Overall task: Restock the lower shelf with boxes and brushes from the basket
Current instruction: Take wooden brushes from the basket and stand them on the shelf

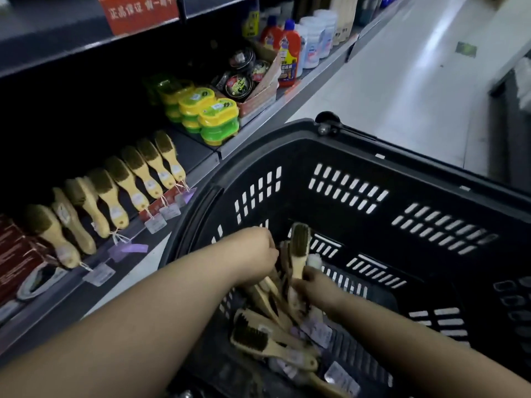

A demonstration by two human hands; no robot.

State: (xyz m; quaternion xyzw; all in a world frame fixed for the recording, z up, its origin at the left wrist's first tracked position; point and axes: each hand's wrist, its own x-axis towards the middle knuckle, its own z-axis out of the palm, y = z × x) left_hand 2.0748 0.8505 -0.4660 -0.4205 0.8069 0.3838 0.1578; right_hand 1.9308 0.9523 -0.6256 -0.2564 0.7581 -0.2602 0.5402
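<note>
Both my hands reach into the black plastic basket [359,179], where several wooden brushes [258,337] with dark bristles lie in a pile with paper tags. My left hand [255,251] grips a bunch of brush handles near the basket's left wall. My right hand [311,285] holds one brush [298,248] upright by its handle, bristle head up. On the lower shelf [198,156] at the left, a row of the same wooden brushes [115,193] lies side by side, handles and tags toward the shelf edge. Red boxes [17,254] sit at the far left of that shelf.
Further along the shelf stand yellow-green sponge cases [212,116], a cardboard tray of black polish tins [244,81], and red and white bottles [296,47]. An upper shelf with a red sign [140,10] overhangs. The pale aisle floor [402,81] runs to the right.
</note>
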